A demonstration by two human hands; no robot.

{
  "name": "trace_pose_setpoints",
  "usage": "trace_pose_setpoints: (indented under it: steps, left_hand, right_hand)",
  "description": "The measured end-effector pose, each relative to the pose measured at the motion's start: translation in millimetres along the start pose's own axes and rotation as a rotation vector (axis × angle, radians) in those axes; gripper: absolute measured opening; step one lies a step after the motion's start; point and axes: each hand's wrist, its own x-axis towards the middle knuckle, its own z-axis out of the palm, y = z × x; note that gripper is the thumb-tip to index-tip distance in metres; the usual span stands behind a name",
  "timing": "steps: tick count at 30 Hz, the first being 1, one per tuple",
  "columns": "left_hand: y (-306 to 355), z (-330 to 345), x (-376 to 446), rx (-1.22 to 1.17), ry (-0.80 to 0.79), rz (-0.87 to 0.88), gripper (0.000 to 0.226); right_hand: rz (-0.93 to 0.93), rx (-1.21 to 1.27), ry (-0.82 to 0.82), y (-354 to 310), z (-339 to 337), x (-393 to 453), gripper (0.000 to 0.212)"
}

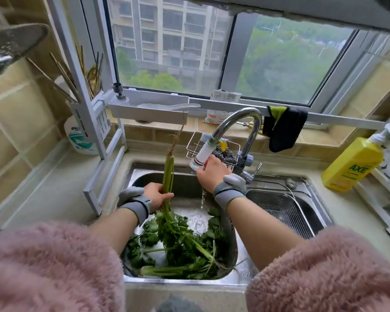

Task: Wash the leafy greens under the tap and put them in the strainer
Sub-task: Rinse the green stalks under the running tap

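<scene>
greens (167,176): stalks clenched in left hand (155,195), roots at 12, leaves hanging into sink (231,239) | right hand (212,174): wrapped round tap nozzle (202,156), likely steering trickle | strainer (279,210): at 3, waiting

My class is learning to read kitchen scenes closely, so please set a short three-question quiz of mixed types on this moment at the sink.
1. True or false: the left hand grips a bunch of greens by the stalks, roots upward.
2. Multiple choice: the right hand is at A) the yellow soap bottle, B) the tap nozzle, C) the black cloth.
3. Fill in: the strainer sits in the basin on the person's ____ side and holds no greens.

Key: 1 true; 2 B; 3 right. Water runs below the nozzle, and more greens lie in the left basin.
</scene>
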Motion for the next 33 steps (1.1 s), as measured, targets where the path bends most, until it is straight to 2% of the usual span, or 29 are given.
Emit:
trace_pose_setpoints:
  steps: [9, 13, 16, 20, 23, 27, 33]
  left_hand:
    - [5.2, -7.7, 3.4, -0.005, -0.004, 0.026, 0.013]
    - [-0.1, -8.6, 7.7, 0.031, -0.026, 0.042, 0.011]
    - [-3.4, -6.5, 8.5, 0.043, -0.048, 0.05, 0.008]
    - [-8.6, -1.7, 9.3, 0.018, -0.065, 0.043, 0.006]
    - [-13.9, 4.4, 12.1, 0.024, -0.115, 0.011, 0.003]
    - [-19.8, 15.5, 12.7, 0.032, -0.177, -0.052, 0.004]
    - [-37.0, 40.7, 3.0, 0.091, -0.28, -0.17, 0.009]
  right_hand:
    - [0.017, -0.097, -0.162, -34.2, -2.4, 43.2, 0.013]
    - [0.004, -0.015, -0.141, -27.3, 5.7, 40.9, 0.026]
    - [0.039, 0.063, -0.157, -10.7, 0.4, 31.0, 0.02]
    - [0.122, 0.15, -0.16, 18.6, 3.9, 16.1, 0.024]
    - [0.183, 0.215, -0.246, 43.3, 17.3, 3.7, 0.022]
    - [0.16, 0.399, -0.425, 61.8, 39.2, -15.3, 0.022]
    - [0.034, 0.744, -0.605, 58.7, 39.7, -32.6, 0.025]
